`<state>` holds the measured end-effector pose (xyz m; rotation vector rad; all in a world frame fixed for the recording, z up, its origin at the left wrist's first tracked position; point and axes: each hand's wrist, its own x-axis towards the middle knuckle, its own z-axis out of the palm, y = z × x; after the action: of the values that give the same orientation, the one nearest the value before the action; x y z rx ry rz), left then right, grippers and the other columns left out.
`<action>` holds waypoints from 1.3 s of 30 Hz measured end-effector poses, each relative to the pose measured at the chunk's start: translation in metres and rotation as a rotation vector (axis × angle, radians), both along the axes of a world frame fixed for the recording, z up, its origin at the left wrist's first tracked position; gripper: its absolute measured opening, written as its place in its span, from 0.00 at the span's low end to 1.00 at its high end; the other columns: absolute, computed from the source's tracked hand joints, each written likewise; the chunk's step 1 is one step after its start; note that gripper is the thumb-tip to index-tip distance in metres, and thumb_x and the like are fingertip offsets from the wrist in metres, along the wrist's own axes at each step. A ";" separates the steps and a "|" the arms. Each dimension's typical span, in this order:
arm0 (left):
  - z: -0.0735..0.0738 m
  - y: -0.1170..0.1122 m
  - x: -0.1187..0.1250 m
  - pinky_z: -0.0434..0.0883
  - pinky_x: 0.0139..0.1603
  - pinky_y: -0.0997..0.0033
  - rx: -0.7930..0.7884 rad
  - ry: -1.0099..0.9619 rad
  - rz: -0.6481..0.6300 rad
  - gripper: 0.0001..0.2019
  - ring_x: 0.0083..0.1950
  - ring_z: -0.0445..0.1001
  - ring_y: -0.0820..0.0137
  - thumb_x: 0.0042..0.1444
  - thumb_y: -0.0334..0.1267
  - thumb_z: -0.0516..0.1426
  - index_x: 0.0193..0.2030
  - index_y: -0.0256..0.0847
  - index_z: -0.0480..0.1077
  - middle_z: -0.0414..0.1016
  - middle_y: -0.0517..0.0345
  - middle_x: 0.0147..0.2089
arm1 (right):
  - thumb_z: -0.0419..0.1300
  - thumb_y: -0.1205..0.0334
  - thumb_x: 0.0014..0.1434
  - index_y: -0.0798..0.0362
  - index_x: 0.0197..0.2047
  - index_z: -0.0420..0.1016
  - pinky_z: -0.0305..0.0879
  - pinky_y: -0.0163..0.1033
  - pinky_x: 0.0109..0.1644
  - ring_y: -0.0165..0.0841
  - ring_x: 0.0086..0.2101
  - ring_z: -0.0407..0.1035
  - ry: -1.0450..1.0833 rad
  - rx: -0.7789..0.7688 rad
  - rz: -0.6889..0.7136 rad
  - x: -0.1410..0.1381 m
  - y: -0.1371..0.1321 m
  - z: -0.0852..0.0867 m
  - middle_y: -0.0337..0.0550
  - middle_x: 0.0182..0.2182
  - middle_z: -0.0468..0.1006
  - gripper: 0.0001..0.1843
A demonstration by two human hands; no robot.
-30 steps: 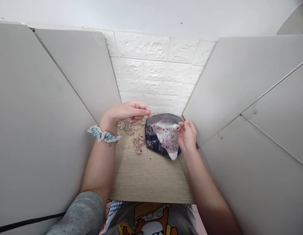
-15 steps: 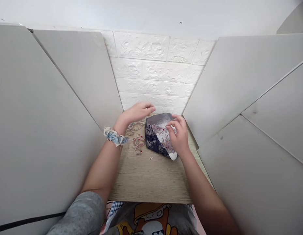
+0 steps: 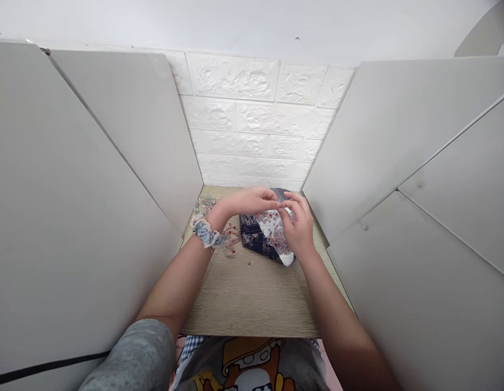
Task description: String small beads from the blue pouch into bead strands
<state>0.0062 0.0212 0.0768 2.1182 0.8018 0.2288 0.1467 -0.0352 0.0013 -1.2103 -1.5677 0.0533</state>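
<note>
Above a dark blue patterned pouch point(image 3: 255, 239), my left hand point(image 3: 254, 201) and my right hand point(image 3: 299, 225) meet at the fingertips. Both are closed in a pinch, and whatever they grip is too small to make out. Inside the pouch's pale opening lie many small pink, clear and red beads point(image 3: 276, 233). Left of it, a strand of pink and red beads point(image 3: 232, 239) rests on the wooden tabletop point(image 3: 252, 304), partly behind my left wrist. Farther back is a pile of pale greenish beaded strands point(image 3: 206, 203). A blue and white scrunchie point(image 3: 206, 232) circles my left wrist.
Tall grey-white panels stand close on the left point(image 3: 113, 136) and right point(image 3: 398, 125). A white brick-patterned wall point(image 3: 255, 117) closes off the back. One tiny loose piece point(image 3: 249, 264) lies on the wood in front of the pouch.
My left hand has moved right and slightly down, from above the bead strands to my right hand, and their fingertips now meet. My right hand has stayed almost in place over the pouch.
</note>
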 end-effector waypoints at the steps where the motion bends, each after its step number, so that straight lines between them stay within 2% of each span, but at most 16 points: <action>1: 0.000 0.000 0.000 0.54 0.21 0.76 0.016 0.012 0.004 0.20 0.21 0.56 0.78 0.48 0.55 0.48 0.31 0.38 0.64 0.58 0.62 0.23 | 0.48 0.61 0.55 0.50 0.33 0.67 0.56 0.43 0.50 0.34 0.47 0.60 -0.006 -0.016 0.008 0.000 0.000 0.000 0.44 0.43 0.67 0.07; 7: -0.004 0.007 -0.002 0.53 0.23 0.75 0.156 0.095 0.034 0.15 0.23 0.54 0.77 0.48 0.49 0.49 0.26 0.37 0.63 0.58 0.62 0.23 | 0.47 0.62 0.56 0.51 0.34 0.66 0.56 0.41 0.48 0.34 0.44 0.61 -0.149 -0.126 0.023 0.005 0.004 -0.003 0.44 0.41 0.69 0.08; 11: -0.002 0.008 -0.006 0.54 0.23 0.76 0.178 0.109 0.074 0.14 0.23 0.56 0.77 0.49 0.47 0.48 0.26 0.38 0.62 0.61 0.61 0.24 | 0.46 0.67 0.55 0.53 0.33 0.67 0.55 0.43 0.45 0.37 0.39 0.62 -0.467 -0.411 -0.085 0.014 0.010 -0.012 0.47 0.36 0.70 0.09; 14: 0.002 0.007 -0.010 0.56 0.23 0.76 0.105 0.126 0.082 0.15 0.23 0.59 0.77 0.50 0.48 0.47 0.26 0.37 0.63 0.65 0.59 0.26 | 0.46 0.70 0.53 0.53 0.30 0.69 0.49 0.48 0.51 0.38 0.38 0.63 -0.666 -0.580 -0.117 0.018 0.013 -0.023 0.49 0.33 0.70 0.11; 18: 0.005 0.007 -0.012 0.59 0.24 0.76 0.007 0.130 0.076 0.15 0.22 0.62 0.78 0.50 0.49 0.47 0.28 0.37 0.63 0.71 0.58 0.30 | 0.46 0.70 0.54 0.51 0.31 0.71 0.42 0.50 0.54 0.38 0.39 0.63 -0.725 -0.586 -0.110 0.018 0.015 -0.032 0.49 0.34 0.71 0.13; 23: 0.006 0.008 -0.014 0.58 0.22 0.76 0.003 0.143 0.092 0.15 0.21 0.64 0.78 0.49 0.49 0.47 0.28 0.37 0.63 0.72 0.58 0.30 | 0.46 0.69 0.54 0.51 0.34 0.72 0.42 0.52 0.54 0.38 0.39 0.63 -0.761 -0.596 -0.097 0.015 0.016 -0.031 0.48 0.35 0.71 0.14; 30: 0.005 0.010 -0.015 0.61 0.23 0.77 -0.025 0.147 0.064 0.14 0.23 0.65 0.77 0.49 0.47 0.48 0.28 0.37 0.64 0.70 0.58 0.29 | 0.47 0.70 0.53 0.52 0.32 0.71 0.42 0.50 0.55 0.36 0.40 0.63 -0.808 -0.626 -0.095 0.013 0.015 -0.028 0.47 0.36 0.70 0.12; 33: 0.005 0.009 -0.014 0.62 0.24 0.77 -0.033 0.131 0.040 0.13 0.24 0.65 0.77 0.49 0.45 0.48 0.28 0.37 0.64 0.69 0.58 0.28 | 0.47 0.71 0.53 0.54 0.31 0.71 0.40 0.50 0.55 0.35 0.39 0.63 -0.770 -0.624 -0.092 0.013 0.015 -0.028 0.48 0.35 0.71 0.11; 35: 0.007 0.008 -0.013 0.61 0.24 0.77 -0.030 0.128 0.035 0.12 0.24 0.65 0.77 0.50 0.44 0.48 0.28 0.37 0.63 0.68 0.58 0.27 | 0.48 0.70 0.53 0.54 0.31 0.71 0.43 0.49 0.55 0.34 0.39 0.63 -0.638 -0.600 -0.057 0.011 0.016 -0.027 0.47 0.35 0.71 0.10; 37: 0.009 0.006 -0.013 0.60 0.24 0.77 -0.018 0.131 0.032 0.12 0.24 0.64 0.78 0.50 0.43 0.48 0.28 0.37 0.64 0.68 0.59 0.26 | 0.49 0.67 0.53 0.54 0.31 0.70 0.51 0.46 0.51 0.33 0.38 0.64 -0.374 -0.537 0.019 0.008 0.017 -0.024 0.45 0.34 0.72 0.09; 39: 0.011 0.004 -0.013 0.60 0.24 0.77 -0.010 0.134 0.024 0.11 0.24 0.64 0.78 0.50 0.43 0.48 0.28 0.37 0.64 0.67 0.59 0.25 | 0.51 0.62 0.53 0.53 0.32 0.70 0.58 0.41 0.44 0.32 0.35 0.64 -0.014 -0.470 0.112 0.004 0.017 -0.020 0.42 0.32 0.72 0.08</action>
<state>-0.0071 0.0253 0.0879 2.1324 0.9047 0.0957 0.1508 -0.0187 -0.0190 -1.4805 -1.6878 0.5105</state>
